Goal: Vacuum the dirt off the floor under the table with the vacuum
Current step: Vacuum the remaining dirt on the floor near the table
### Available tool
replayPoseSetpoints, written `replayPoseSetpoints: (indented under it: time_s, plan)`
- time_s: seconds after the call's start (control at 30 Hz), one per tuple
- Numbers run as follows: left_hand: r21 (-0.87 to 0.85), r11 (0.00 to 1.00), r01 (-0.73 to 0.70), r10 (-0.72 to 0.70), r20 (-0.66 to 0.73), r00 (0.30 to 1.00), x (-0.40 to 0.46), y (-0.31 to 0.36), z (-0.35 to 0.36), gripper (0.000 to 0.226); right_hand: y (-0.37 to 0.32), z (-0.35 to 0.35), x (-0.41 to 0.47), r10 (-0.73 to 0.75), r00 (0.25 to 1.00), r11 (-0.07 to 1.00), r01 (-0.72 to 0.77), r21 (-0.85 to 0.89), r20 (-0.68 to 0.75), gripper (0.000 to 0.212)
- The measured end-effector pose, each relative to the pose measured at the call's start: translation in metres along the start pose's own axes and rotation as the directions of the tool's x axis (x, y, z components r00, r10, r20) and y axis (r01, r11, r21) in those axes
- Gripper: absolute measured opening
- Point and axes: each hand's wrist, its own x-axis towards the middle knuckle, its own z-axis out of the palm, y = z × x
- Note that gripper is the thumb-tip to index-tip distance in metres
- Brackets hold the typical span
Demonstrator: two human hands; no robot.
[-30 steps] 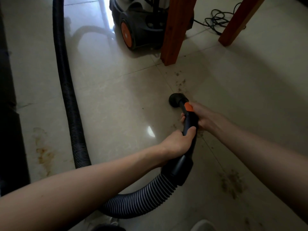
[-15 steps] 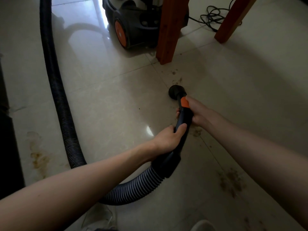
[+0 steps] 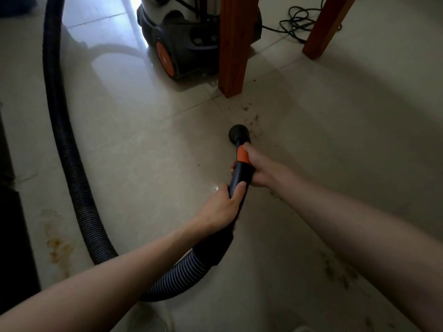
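Both my hands hold the black vacuum wand (image 3: 241,173), which has an orange band near its tip. My right hand (image 3: 260,167) grips it just behind the band; my left hand (image 3: 221,208) grips it lower down, by the hose cuff. The round black nozzle (image 3: 238,134) points down at the pale tiled floor (image 3: 148,149). Brown dirt specks (image 3: 250,116) lie just beyond the nozzle, toward the wooden table leg (image 3: 233,46). More dirt smears (image 3: 340,274) lie at lower right. The ribbed hose (image 3: 69,149) loops left and back to the vacuum body (image 3: 182,44).
A second wooden leg (image 3: 326,27) stands at upper right, with a coiled black cable (image 3: 294,22) behind it. A dark piece of furniture (image 3: 12,224) lines the left edge. Rusty stains (image 3: 57,245) mark the floor beside it.
The nozzle has been pushed forward along the floor toward the table leg, nearing the dirt specks there. Both hands keep the same hold on the wand.
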Motion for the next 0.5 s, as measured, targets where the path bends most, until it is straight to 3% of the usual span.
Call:
replayPoseSetpoints:
  time_s: [0.23, 0.5]
  plan:
    - [-0.012, 1.0, 0.01, -0.01, -0.012, 1.0, 0.025, 0.016, -0.021, 0.043, -0.027, 0.016, 0.022, -0.061, 0.998, 0.996, 0.061, -0.059, -0.005, 0.045]
    - [0.134, 0.99, 0.038, -0.024, -0.11, 0.994, 0.063, 0.036, -0.057, 0.048, -0.058, 0.04, 0.056, -0.059, 0.997, 0.996, 0.055, 0.067, 0.057, 0.043]
